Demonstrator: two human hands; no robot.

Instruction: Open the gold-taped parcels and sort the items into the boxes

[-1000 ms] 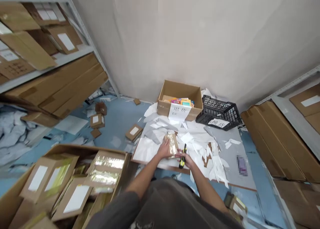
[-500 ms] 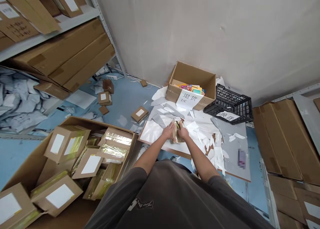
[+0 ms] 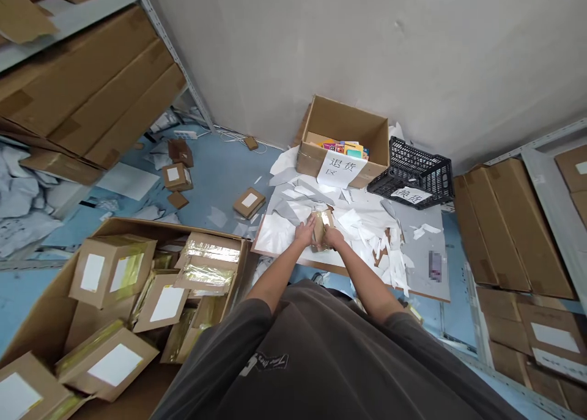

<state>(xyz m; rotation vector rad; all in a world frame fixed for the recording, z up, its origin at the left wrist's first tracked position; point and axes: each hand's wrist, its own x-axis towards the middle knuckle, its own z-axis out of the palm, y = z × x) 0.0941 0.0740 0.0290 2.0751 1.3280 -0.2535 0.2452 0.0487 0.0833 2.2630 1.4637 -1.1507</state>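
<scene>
A small brown cardboard box (image 3: pixel 323 221) with shiny tape lies on the paper-strewn table in front of me. My left hand (image 3: pixel 306 230) grips its left side. Against the right side is my right hand (image 3: pixel 333 237), fingers closed round a slim black-and-yellow tool that they mostly hide; its exact kind is too small to tell. White paper scraps (image 3: pixel 353 221) lie around the box. Behind it stands an open carton (image 3: pixel 305 158) holding colourful packets, with a handwritten paper sign (image 3: pixel 342 169) on its front.
A black plastic crate (image 3: pixel 443 178) stands at the table's back right. On my left, a large carton (image 3: pixel 103 227) holds several taped boxes. Small boxes (image 3: pixel 249 203) lie on the blue floor. Shelves with cartons (image 3: pixel 516 224) flank both sides.
The view has shifted, so the surroundings sit a little differently. The box's upper face shows more plainly, and the tool in my right hand, clearer before, is now mostly hidden.
</scene>
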